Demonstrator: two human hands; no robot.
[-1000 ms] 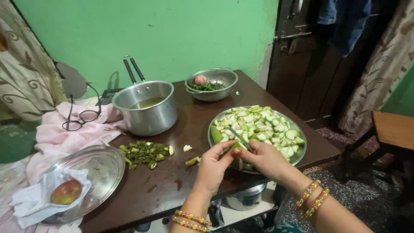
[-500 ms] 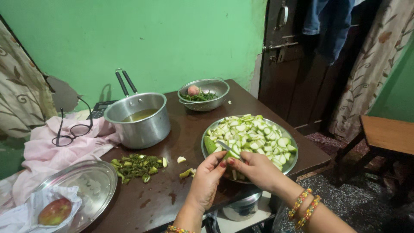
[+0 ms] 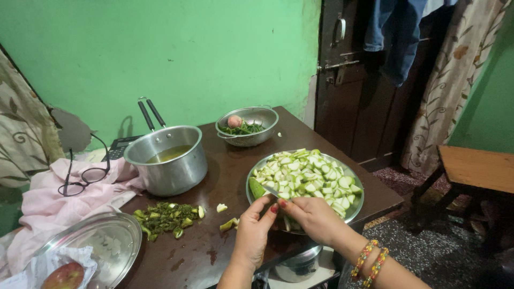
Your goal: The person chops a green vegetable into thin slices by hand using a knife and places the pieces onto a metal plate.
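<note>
My left hand (image 3: 252,231) and my right hand (image 3: 309,215) meet over the near rim of a round steel plate (image 3: 356,211) heaped with pale green cut vegetable pieces (image 3: 308,176). My right hand grips a small knife (image 3: 270,191) whose blade points left and up. My left hand pinches a green vegetable piece right at the blade; most of it is hidden by my fingers. A green unpeeled chunk (image 3: 256,188) lies at the plate's left edge.
On the dark brown table (image 3: 230,160) stand a steel saucepan (image 3: 168,160) with liquid, a steel bowl (image 3: 247,126) of greens, a pile of green peels (image 3: 164,217), and a steel plate (image 3: 99,249) with an apple (image 3: 64,276). Glasses (image 3: 80,176) lie on pink cloth. A wooden stool (image 3: 476,168) stands at the right.
The view has shifted, so everything sits lower and further left in frame. My hands stay together at the plate's near rim with the knife working on the piece.
</note>
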